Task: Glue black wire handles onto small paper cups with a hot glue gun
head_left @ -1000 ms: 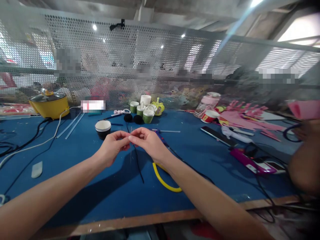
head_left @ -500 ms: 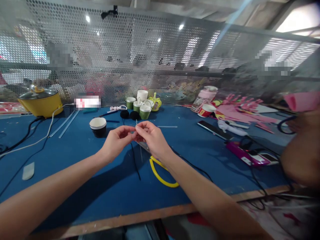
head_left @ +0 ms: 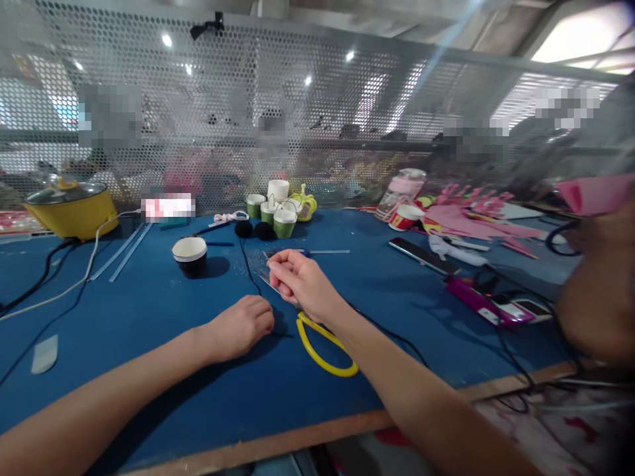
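My left hand (head_left: 242,325) rests on the blue table (head_left: 149,311) with its fingers curled over a thin black wire (head_left: 249,268), whose end pokes out beside the knuckles. Just above and to the right, my right hand (head_left: 299,281) hovers with thumb and fingertips pinched together; what they hold is too small to make out. Yellow-handled scissors (head_left: 325,347) lie under my right wrist, blades pointing toward the far left.
A black paper cup (head_left: 189,255) stands behind my left hand. Green cups (head_left: 278,215) and two black pom-poms (head_left: 254,230) sit near the perforated screen. Also here: a yellow pot (head_left: 69,208) far left, a phone (head_left: 419,254), a purple tool (head_left: 483,303), pink cutouts (head_left: 476,221). Another person's arm (head_left: 592,311) is at right.
My left hand has let go of the pinch it shared with the right hand and dropped onto the table over the black wire. The right hand stayed up, a little lower.
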{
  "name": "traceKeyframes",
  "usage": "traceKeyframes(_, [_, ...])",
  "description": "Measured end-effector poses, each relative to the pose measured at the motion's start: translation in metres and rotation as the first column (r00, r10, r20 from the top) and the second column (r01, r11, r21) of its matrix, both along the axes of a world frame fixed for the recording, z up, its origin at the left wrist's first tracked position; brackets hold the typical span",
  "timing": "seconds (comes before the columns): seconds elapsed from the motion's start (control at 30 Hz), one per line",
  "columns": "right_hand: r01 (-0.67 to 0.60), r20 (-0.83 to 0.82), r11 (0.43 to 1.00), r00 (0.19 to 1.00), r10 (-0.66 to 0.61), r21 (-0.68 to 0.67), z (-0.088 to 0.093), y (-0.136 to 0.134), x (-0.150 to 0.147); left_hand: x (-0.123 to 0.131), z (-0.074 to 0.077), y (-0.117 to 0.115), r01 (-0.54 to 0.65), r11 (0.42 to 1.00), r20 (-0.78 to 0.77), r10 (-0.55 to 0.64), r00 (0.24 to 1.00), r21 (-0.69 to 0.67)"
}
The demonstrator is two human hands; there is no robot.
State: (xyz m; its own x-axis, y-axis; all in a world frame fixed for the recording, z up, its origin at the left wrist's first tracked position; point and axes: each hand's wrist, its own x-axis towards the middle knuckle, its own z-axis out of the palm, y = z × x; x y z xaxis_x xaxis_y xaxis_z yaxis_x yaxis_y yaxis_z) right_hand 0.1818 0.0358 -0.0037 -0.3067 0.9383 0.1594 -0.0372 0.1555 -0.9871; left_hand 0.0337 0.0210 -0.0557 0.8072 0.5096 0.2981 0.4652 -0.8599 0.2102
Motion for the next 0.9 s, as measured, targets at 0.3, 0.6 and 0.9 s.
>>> traceKeyframes(0.3, [-0.057,0.103,0.998,0.993,0.056,0.009,0.003,-0.006,0.0,-0.035,0.071,-0.019,-0.178,0.9,0.301,0.311,0.901,-0.397])
traceKeyframes(0.6, [-0.126,0.118,0.991,0.985,0.129,-0.04,0.002,-0.014,-0.005,-0.038,0.064,-0.018,-0.323,0.845,0.452,0.508,0.733,-0.426])
traceKeyframes(0.9, [-0.123,0.158,0.992,0.98,0.125,-0.018,-0.001,-0.013,-0.005,-0.033,0.061,-0.016,-0.25,0.783,0.533,0.583,0.613,-0.57])
